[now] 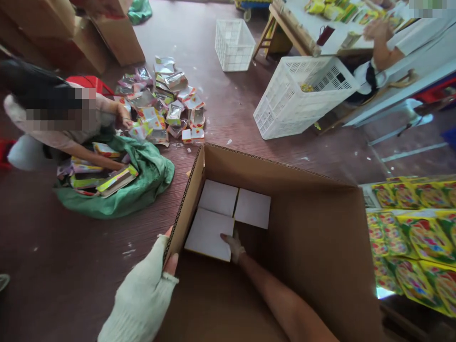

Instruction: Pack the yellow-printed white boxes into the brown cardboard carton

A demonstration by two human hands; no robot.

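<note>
Three white flat packs (pixel 228 209) are laid side by side on the bottom of a large open cardboard box (pixel 313 228), in the corner farthest from the camera on the left. The nearest pack is touched at its near edge by the right hand (pixel 234 247), which is reached deep into the box; its fingers are laid on the pack's edge, and whether the pack is pinched or only pressed cannot be told. The left hand (pixel 149 289), covered by a pale fingerless glove, is closed over the box's left wall, with the thumb inside the rim. The right forearm is cut off by the lower edge of the view, and the near part of the box is cut off there too.

At the right edge, stacked yellow printed packs (pixel 416 237) are seen only in part. On the brown floor (pixel 249 118) a heap of opened foil-lined cartons (pixel 167 102) is spread, beside a green sack (pixel 142 185) holding flattened cartons. A crouching person (pixel 60 123) is seen at the sack, both hands among the cartons. Two white plastic crates (pixel 299 95) stand farther back, the nearer one tilted. At the upper right a desk (pixel 356 28) is partly visible, with another person's hand (pixel 377 31) over it; what lies on it is too small to make out.
</note>
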